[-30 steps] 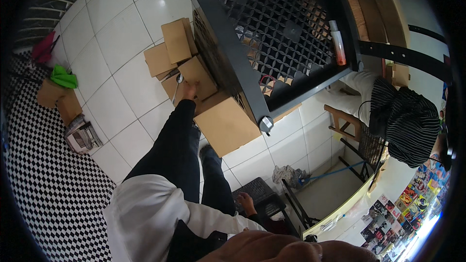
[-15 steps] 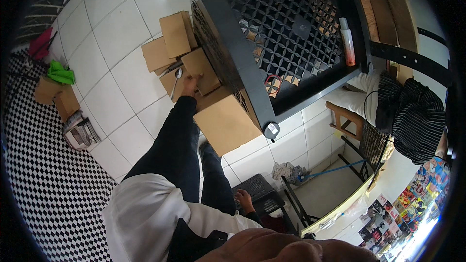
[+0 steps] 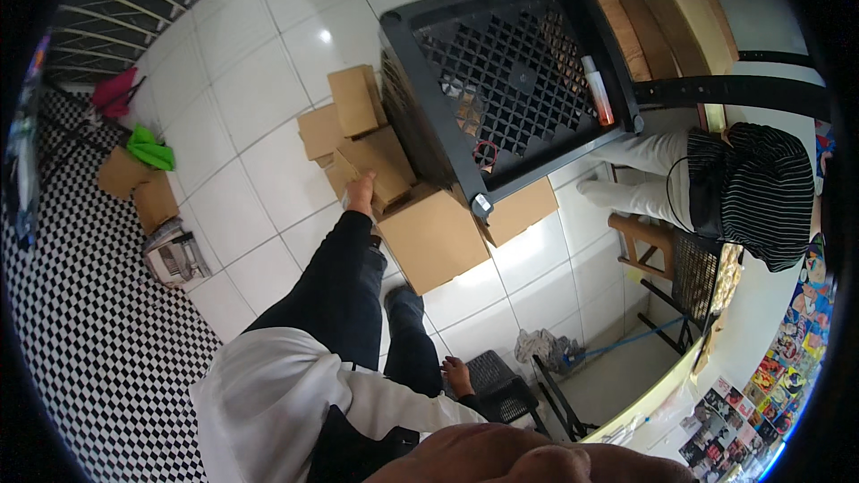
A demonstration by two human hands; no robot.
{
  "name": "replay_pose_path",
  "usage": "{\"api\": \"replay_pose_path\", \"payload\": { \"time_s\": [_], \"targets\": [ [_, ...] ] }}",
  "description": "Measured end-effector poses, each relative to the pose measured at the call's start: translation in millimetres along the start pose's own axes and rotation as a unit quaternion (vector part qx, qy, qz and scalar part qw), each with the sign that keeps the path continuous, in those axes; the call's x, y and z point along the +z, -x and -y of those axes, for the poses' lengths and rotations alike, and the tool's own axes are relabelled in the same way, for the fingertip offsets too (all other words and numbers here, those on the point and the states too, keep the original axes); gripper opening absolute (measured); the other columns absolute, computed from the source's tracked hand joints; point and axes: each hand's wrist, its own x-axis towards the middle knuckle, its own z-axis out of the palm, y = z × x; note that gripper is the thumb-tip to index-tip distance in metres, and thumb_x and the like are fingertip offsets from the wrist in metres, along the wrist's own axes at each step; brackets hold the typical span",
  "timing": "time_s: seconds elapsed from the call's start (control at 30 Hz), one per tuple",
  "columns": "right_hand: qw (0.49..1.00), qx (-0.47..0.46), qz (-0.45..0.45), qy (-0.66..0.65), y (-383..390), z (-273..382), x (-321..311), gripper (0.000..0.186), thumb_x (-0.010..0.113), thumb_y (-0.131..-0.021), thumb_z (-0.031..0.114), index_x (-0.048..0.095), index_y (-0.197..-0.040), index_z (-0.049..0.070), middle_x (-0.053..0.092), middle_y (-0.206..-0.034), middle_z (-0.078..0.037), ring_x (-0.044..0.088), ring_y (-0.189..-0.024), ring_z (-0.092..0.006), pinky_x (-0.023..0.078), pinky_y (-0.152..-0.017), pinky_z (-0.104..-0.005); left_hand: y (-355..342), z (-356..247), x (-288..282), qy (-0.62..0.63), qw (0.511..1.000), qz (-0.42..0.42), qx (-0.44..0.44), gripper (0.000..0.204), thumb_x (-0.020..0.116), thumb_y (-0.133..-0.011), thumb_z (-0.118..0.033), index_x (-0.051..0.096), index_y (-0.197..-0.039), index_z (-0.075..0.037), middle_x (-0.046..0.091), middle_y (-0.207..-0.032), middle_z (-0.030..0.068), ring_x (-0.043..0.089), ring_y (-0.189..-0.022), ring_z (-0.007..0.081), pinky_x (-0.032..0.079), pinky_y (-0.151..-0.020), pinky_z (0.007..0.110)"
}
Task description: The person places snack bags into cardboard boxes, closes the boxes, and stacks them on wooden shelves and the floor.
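My left hand (image 3: 361, 193), at the end of a dark sleeve, reaches to a group of open brown cardboard boxes on the tiled floor. Its fingers grip the near edge of a small box (image 3: 386, 161), partly hiding what lies beneath them. A larger carton (image 3: 433, 240) lies just to the right of this hand, its broad flat side up. Further off stands another upright piece of cardboard (image 3: 356, 97). Lower down, beside my leg, my right hand (image 3: 458, 377) hangs with its fingers apart, holding nothing, near a black lattice crate (image 3: 503, 385).
A black plastic table (image 3: 488, 201) with a lattice top rises beside the boxes, carrying a bottle with orange contents (image 3: 597, 91). At the right is another person in a striped garment (image 3: 765, 197), near a wooden stool (image 3: 640, 246). A green bag (image 3: 150, 148) lies left.
The view has shifted, with the boxes now lower and farther right. My left hand now closes on the box edge. The spoon-like thing beside it no longer shows. More cardboard appears beneath the table.
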Motion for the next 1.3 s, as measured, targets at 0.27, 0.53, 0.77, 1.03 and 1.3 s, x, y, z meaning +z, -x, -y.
{"api": "replay_pose_path", "payload": {
  "time_s": [0.27,0.53,0.77,1.03,1.3],
  "targets": [
    [0.990,-0.131,-0.016,-0.049,-14.6,49.2,4.1,0.036,0.055,-0.083,0.016,0.054,-0.113,-0.004,0.063,-0.093,-0.014,0.063,-0.079,-0.0185,0.050,-0.064,-0.0282,88.0,-75.7,-75.9,0.116,0.992,-0.004,-0.042,0.052,0.066,-0.074,-0.025,0.043,-0.111,0.003,0.055,-0.104,0.0148,0.054,-0.100,0.0232,0.047,-0.082,0.038],
    [0.974,-0.197,-0.017,-0.110,21.0,134.5,18.6,0.037,0.055,-0.087,0.020,0.051,-0.117,-0.002,0.061,-0.101,-0.011,0.061,-0.088,-0.0188,0.049,-0.073,-0.0300,226.8,-196.1,-102.1,-0.010,0.987,0.155,0.026,0.071,0.065,-0.075,-0.024,0.024,-0.123,0.007,0.048,-0.115,0.0207,0.054,-0.101,0.0288,0.048,-0.082,0.038],
    [0.935,-0.289,0.057,-0.198,67.7,200.1,50.8,0.059,0.040,-0.092,0.049,0.044,-0.125,0.000,0.055,-0.116,-0.015,0.057,-0.101,-0.0229,0.046,-0.084,-0.0356,319.4,-173.6,-103.4,-0.046,0.902,0.428,-0.022,0.044,0.057,-0.084,-0.026,0.048,-0.120,-0.002,0.058,-0.111,0.0103,0.058,-0.101,0.0198,0.048,-0.085,0.035],
    [0.858,-0.377,0.036,-0.347,90.8,151.0,49.6,0.072,0.027,-0.093,0.053,0.010,-0.140,0.001,0.029,-0.138,-0.020,0.036,-0.122,-0.0301,0.036,-0.097,-0.0387,450.4,-139.8,-83.4,-0.260,0.751,0.598,-0.098,0.064,0.062,-0.081,-0.033,0.036,-0.129,0.000,0.052,-0.120,0.0144,0.053,-0.109,0.0213,0.045,-0.089,0.034],
    [0.828,-0.410,-0.153,-0.350,232.4,59.5,30.5,0.064,0.032,-0.097,0.042,0.007,-0.139,0.001,0.031,-0.133,-0.020,0.039,-0.120,-0.0271,0.034,-0.099,-0.0350,541.4,-78.2,-70.6,-0.395,0.635,0.663,0.033,0.090,0.073,-0.068,-0.033,0.019,-0.126,0.010,0.045,-0.119,0.0218,0.045,-0.115,0.0288,0.040,-0.094,0.035]
  ]
}}
